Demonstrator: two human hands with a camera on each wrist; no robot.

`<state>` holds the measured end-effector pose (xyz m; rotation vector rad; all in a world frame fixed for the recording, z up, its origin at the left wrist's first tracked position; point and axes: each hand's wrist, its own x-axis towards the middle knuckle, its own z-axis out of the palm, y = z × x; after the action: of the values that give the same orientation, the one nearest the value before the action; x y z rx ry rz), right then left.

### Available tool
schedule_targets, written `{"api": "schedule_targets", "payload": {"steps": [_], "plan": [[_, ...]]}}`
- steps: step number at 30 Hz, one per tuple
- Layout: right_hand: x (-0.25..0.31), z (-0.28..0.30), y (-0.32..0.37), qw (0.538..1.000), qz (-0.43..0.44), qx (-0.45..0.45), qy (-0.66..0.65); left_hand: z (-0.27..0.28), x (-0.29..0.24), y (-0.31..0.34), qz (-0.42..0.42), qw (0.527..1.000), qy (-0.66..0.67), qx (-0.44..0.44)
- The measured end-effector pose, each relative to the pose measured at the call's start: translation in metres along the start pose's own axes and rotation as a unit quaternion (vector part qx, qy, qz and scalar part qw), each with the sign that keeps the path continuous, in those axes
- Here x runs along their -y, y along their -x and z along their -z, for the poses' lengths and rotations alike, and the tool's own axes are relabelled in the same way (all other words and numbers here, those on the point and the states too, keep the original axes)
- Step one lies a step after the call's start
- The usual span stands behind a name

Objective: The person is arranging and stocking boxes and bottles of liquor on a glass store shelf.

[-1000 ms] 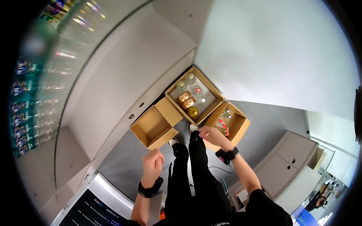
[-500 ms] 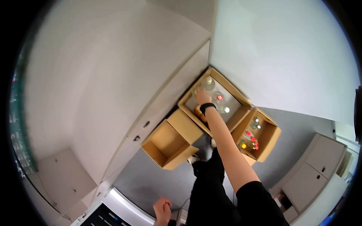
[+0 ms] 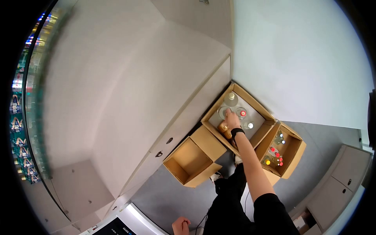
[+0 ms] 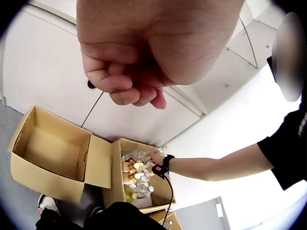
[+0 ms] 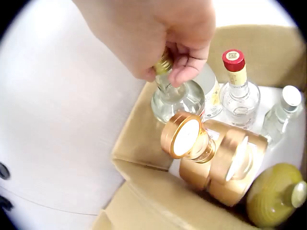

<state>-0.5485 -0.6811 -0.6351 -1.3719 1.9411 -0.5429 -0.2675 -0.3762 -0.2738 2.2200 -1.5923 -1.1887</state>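
My right hand (image 5: 153,33) pinches the gold-capped neck of a clear round-bodied glass bottle (image 5: 177,103) at one side of a cardboard box (image 5: 259,38). Around it in the right wrist view stand a red-capped clear bottle (image 5: 240,103), a silver-capped clear bottle (image 5: 278,120), copper-coloured bottles (image 5: 230,182) and a yellow-green bottle (image 5: 271,196). Another pale bottle (image 3: 231,100) stands in the box's far corner. Down by the body, my left hand (image 4: 153,43) hangs with fingers loosely curled, holding nothing.
A second cardboard box (image 3: 192,161) with raised flaps stands to the left. On the right, a smaller box (image 3: 293,150) holds several bottles with red, yellow and white caps. White cabinets (image 3: 180,113) and a pale wall (image 3: 297,70) close in the corner.
My right hand has reached from in front of the body down into the bottle box and now holds a bottle neck. The left hand has lowered. The head view has shifted.
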Motion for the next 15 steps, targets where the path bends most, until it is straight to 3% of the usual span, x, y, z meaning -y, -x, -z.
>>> {"api": "schedule_targets", "payload": {"steps": [1, 3, 4, 9, 13, 15], "plan": [[-0.002, 0.010, 0.011, 1.000, -0.003, 0.004, 0.007, -0.005, 0.004, -0.001, 0.019, 1.000, 0.016, 0.001], [0.010, 0.046, 0.033, 0.992, 0.054, -0.078, -0.081, -0.006, -0.007, 0.002, 0.034, 0.999, 0.041, 0.004], [0.020, 0.069, 0.048, 0.993, 0.018, -0.070, -0.095, -0.004, -0.019, 0.002, 0.021, 0.999, 0.048, 0.015], [0.068, 0.199, 0.130, 0.995, 0.020, -0.053, -0.085, 0.019, -0.084, 0.009, -0.046, 0.996, 0.077, 0.029], [0.149, 0.333, 0.212, 0.996, 0.090, 0.006, -0.028, 0.035, -0.134, 0.014, -0.203, 0.975, 0.079, 0.035], [0.204, 0.398, 0.254, 0.993, 0.086, 0.061, -0.047, 0.057, -0.188, 0.021, -0.311, 0.949, 0.053, -0.011]]}}
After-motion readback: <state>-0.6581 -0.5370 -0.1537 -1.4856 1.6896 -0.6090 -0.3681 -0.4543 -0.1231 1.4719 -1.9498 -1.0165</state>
